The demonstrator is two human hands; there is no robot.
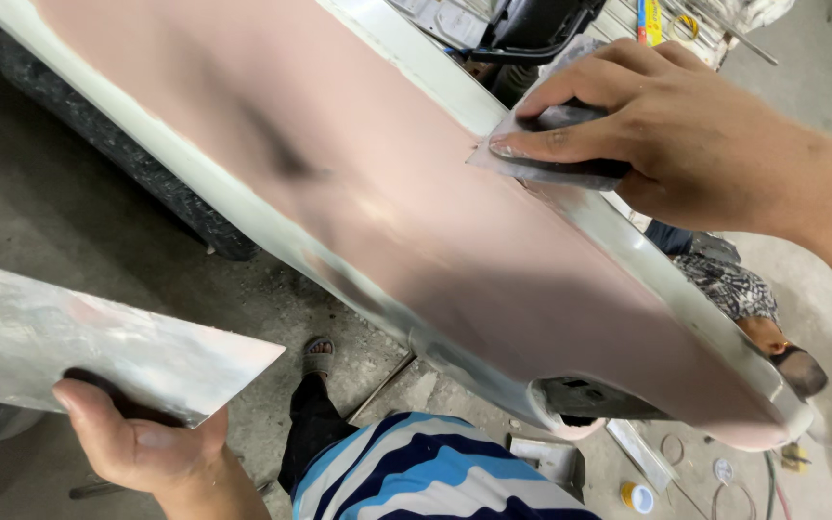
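My right hand presses a small metal spreader blade flat against the upper edge of a car body panel coated in pinkish filler. My left hand grips a large flat metal board, smeared grey and pink, held low at the left, apart from the panel. The panel runs diagonally from the upper left to the lower right, with a pale bare rim along its lower side.
A black tyre shows under the panel at left. My striped shirt and sandalled foot are below on the concrete floor. Another person crouches beyond the panel at right. A small tin and scraps lie on the floor.
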